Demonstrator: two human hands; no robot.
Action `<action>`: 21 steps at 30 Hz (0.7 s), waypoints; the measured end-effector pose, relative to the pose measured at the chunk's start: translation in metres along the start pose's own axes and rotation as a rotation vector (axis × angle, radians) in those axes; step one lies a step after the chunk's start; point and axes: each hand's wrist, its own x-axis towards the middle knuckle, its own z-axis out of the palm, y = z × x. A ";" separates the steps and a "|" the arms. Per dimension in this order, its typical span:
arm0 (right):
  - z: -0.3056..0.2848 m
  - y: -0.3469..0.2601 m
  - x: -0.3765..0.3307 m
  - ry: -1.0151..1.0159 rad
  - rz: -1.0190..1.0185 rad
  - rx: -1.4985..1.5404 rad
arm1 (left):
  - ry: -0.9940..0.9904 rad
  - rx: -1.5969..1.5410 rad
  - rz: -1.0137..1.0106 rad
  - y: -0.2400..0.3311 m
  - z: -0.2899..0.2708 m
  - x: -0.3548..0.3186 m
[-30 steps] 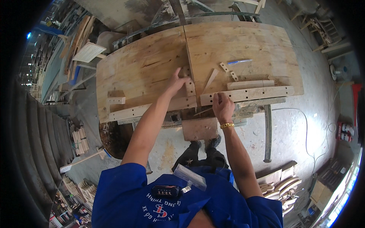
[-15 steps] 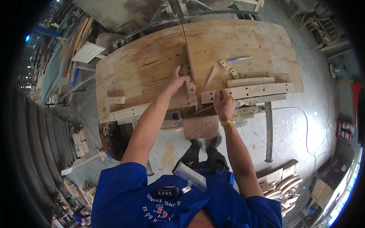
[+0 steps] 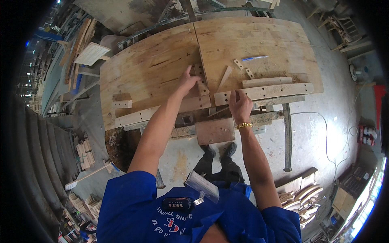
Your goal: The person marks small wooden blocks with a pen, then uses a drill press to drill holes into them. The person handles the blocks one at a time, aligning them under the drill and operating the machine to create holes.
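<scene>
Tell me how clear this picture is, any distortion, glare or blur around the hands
Head view: strong fisheye bending, the workbench edges bow and a black rim frames the picture; even daylight, no harsh glare; left hand and right hand on the drilled wooden slat look sharp.

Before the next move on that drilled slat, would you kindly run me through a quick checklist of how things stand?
1. Right hand on the long drilled slat: ok, fingers rest at its left end.
2. Left hand on the short drilled strip: ok, it touches it near the seam of the plywood bench top.
3. Slat lying flat along the bench's near edge: ok.
4. Firm grip on the slat: cannot tell, the fingers are too small to read.
5. Blue pen and small drilled blocks apart from both hands: ok.
6. Cable on the floor away from the feet: ok.
</scene>
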 end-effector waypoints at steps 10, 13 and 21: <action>-0.001 0.000 -0.004 0.008 0.019 -0.002 | -0.039 -0.001 0.004 0.005 -0.001 -0.007; -0.003 0.000 -0.005 0.011 0.019 0.006 | -0.026 -0.031 -0.003 0.004 0.001 -0.006; -0.004 -0.006 -0.001 -0.037 0.006 -0.013 | -0.043 -0.053 -0.026 0.002 -0.010 0.000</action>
